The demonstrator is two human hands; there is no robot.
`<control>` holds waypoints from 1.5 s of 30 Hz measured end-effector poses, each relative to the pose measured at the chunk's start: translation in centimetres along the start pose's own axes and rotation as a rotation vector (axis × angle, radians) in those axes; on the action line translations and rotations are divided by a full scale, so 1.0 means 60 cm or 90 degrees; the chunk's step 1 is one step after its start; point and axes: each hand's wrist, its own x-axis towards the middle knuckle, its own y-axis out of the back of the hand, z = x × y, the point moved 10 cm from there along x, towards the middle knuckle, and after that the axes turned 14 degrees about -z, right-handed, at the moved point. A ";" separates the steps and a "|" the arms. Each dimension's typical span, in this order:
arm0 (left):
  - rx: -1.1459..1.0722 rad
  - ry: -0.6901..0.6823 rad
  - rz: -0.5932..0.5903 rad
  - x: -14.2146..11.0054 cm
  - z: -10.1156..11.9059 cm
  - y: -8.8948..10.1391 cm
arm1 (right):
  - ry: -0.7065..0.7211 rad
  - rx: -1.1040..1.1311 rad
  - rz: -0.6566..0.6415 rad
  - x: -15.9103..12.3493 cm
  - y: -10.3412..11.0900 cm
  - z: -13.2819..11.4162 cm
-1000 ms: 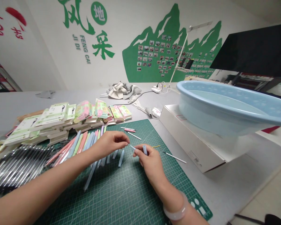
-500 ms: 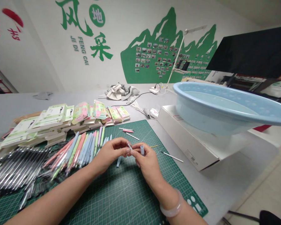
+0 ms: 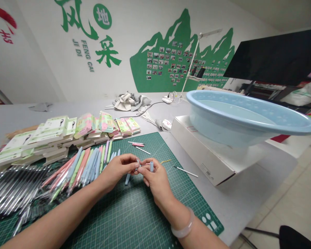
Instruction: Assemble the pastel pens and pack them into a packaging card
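- Blue tube (image 3: 151, 166), short, in the right hand (image 3: 157, 178), sticking up between the fingers; held above the green cutting mat (image 3: 155, 207).
- Left hand (image 3: 118, 169): thumb and index fingertips pinch a small pale piece (image 3: 138, 163).
- Right hand: thumb and index pressed together at the same piece, tips meeting the left hand's; exact grip there too small to tell.
- Clear bangle (image 3: 183, 228) on right wrist.
- Blue barrel (image 3: 127, 179) on mat, just beside left hand, partly hidden by it.
- Pastel pens (image 3: 86, 166) in a row left of the hands: pink, blue, green, purple.
- Clear-and-black pens (image 3: 15, 190) packed side by side, farther left; blurry.
- White sticks (image 3: 143, 150) and pink piece (image 3: 138, 145) on mat, beyond the hands.
- Yellow strip (image 3: 166, 161) on mat, near right hand.
- Dark-tipped white refill (image 3: 186, 171) lies across mat's right edge.
- Pen boxes (image 3: 52, 129), white, green and pink, piled behind the pens.
- White carton (image 3: 202, 152) on grey counter (image 3: 256, 180), right of mat; light blue basin (image 3: 223, 128) rests on top.
- Crumpled cloth (image 3: 129, 102), power strip (image 3: 167, 100) and cable at back of counter.
- Wall (image 3: 49, 45) behind: green lettering, green mountain shape with small photos.
- Large black screen (image 3: 272, 57) at right.
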 end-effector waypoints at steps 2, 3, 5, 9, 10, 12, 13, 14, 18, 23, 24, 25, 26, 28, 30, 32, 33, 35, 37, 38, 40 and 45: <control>-0.014 0.007 0.003 -0.002 -0.003 -0.001 | -0.002 0.002 -0.001 0.000 0.000 -0.001; -0.017 0.014 0.003 -0.002 -0.004 0.000 | -0.004 0.001 0.000 0.000 0.000 -0.001; -0.006 0.025 0.018 0.000 -0.003 0.011 | -0.013 -0.006 0.002 0.000 0.002 0.001; 0.205 0.055 0.099 0.018 0.011 0.066 | -0.060 -0.042 0.016 0.000 0.011 0.014; 0.321 0.092 0.087 0.028 0.012 0.074 | -0.066 -0.051 0.026 0.000 0.015 0.016; 0.555 0.182 0.017 0.054 0.005 0.078 | -0.064 -0.063 0.041 -0.002 0.022 0.014; 0.644 0.224 -0.029 0.067 -0.001 0.078 | -0.056 -0.068 0.045 -0.002 0.023 0.011; 0.705 0.253 -0.068 0.081 -0.003 0.077 | -0.044 -0.073 0.045 -0.003 0.023 0.006; 0.740 0.199 -0.074 0.170 0.039 0.064 | 0.031 -0.079 0.072 -0.010 0.028 -0.027; 0.674 0.045 -0.034 0.334 0.063 0.008 | 0.085 -0.053 0.156 -0.020 0.056 -0.050; 0.663 0.035 -0.025 0.361 0.055 -0.003 | 0.089 -0.050 0.169 -0.020 0.062 -0.051; 0.651 0.030 -0.015 0.385 0.044 -0.013 | 0.094 -0.047 0.180 -0.020 0.068 -0.051; 0.636 0.026 -0.003 0.404 0.033 -0.021 | 0.098 -0.044 0.187 -0.019 0.072 -0.051; 0.600 0.021 0.017 0.427 0.015 -0.032 | 0.104 -0.039 0.192 -0.018 0.078 -0.050; 0.555 0.015 0.023 0.434 0.007 -0.037 | 0.101 -0.031 0.189 -0.014 0.080 -0.045; 0.500 0.009 0.011 0.426 0.011 -0.036 | 0.097 -0.021 0.183 -0.011 0.081 -0.040; 0.468 0.007 0.001 0.415 0.016 -0.033 | 0.096 -0.016 0.183 -0.009 0.082 -0.038; 0.397 0.002 -0.023 0.381 0.029 -0.026 | 0.095 -0.011 0.185 -0.007 0.085 -0.037; 0.322 -0.008 -0.044 0.329 0.045 -0.017 | 0.100 -0.015 0.192 -0.006 0.088 -0.040; 0.291 -0.015 -0.047 0.298 0.052 -0.012 | 0.105 -0.018 0.195 -0.006 0.089 -0.043; 0.109 -0.043 -0.066 0.237 0.060 -0.005 | 0.120 -0.023 0.196 -0.007 0.090 -0.050; -0.164 -0.044 -0.059 0.128 0.052 -0.002 | 0.144 -0.069 0.159 -0.011 0.073 -0.063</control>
